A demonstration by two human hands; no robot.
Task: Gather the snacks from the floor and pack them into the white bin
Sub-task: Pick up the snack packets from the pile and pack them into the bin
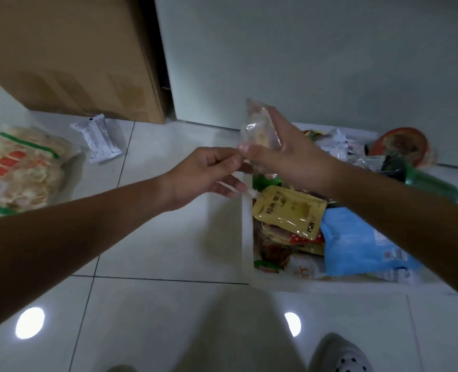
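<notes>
Head view: nearest the camera, a grey shoe (340, 358) stands on the pale tiled floor (168, 251). Beyond it, at right, the white bin (246, 237) rests on the tiles, holding a blue bag (356, 242), a yellow spouted pouch (289, 210) and other wrappers. Above the bin's left rim both hands meet on a clear packet (260, 127), which is transparent and crinkled with pale brown contents. The right hand (284, 157) grips it upright between thumb and fingers. The left hand (209, 173) appears to pinch its lower corner, though blur limits certainty. Bare tiles lie open left of the bin. Farther left, a large chip bag (21, 170) and a small white packet (98, 138) lie on the floor, well apart from the hands. A cardboard box (74, 55) and a wall (330, 49) bound the far edge.
</notes>
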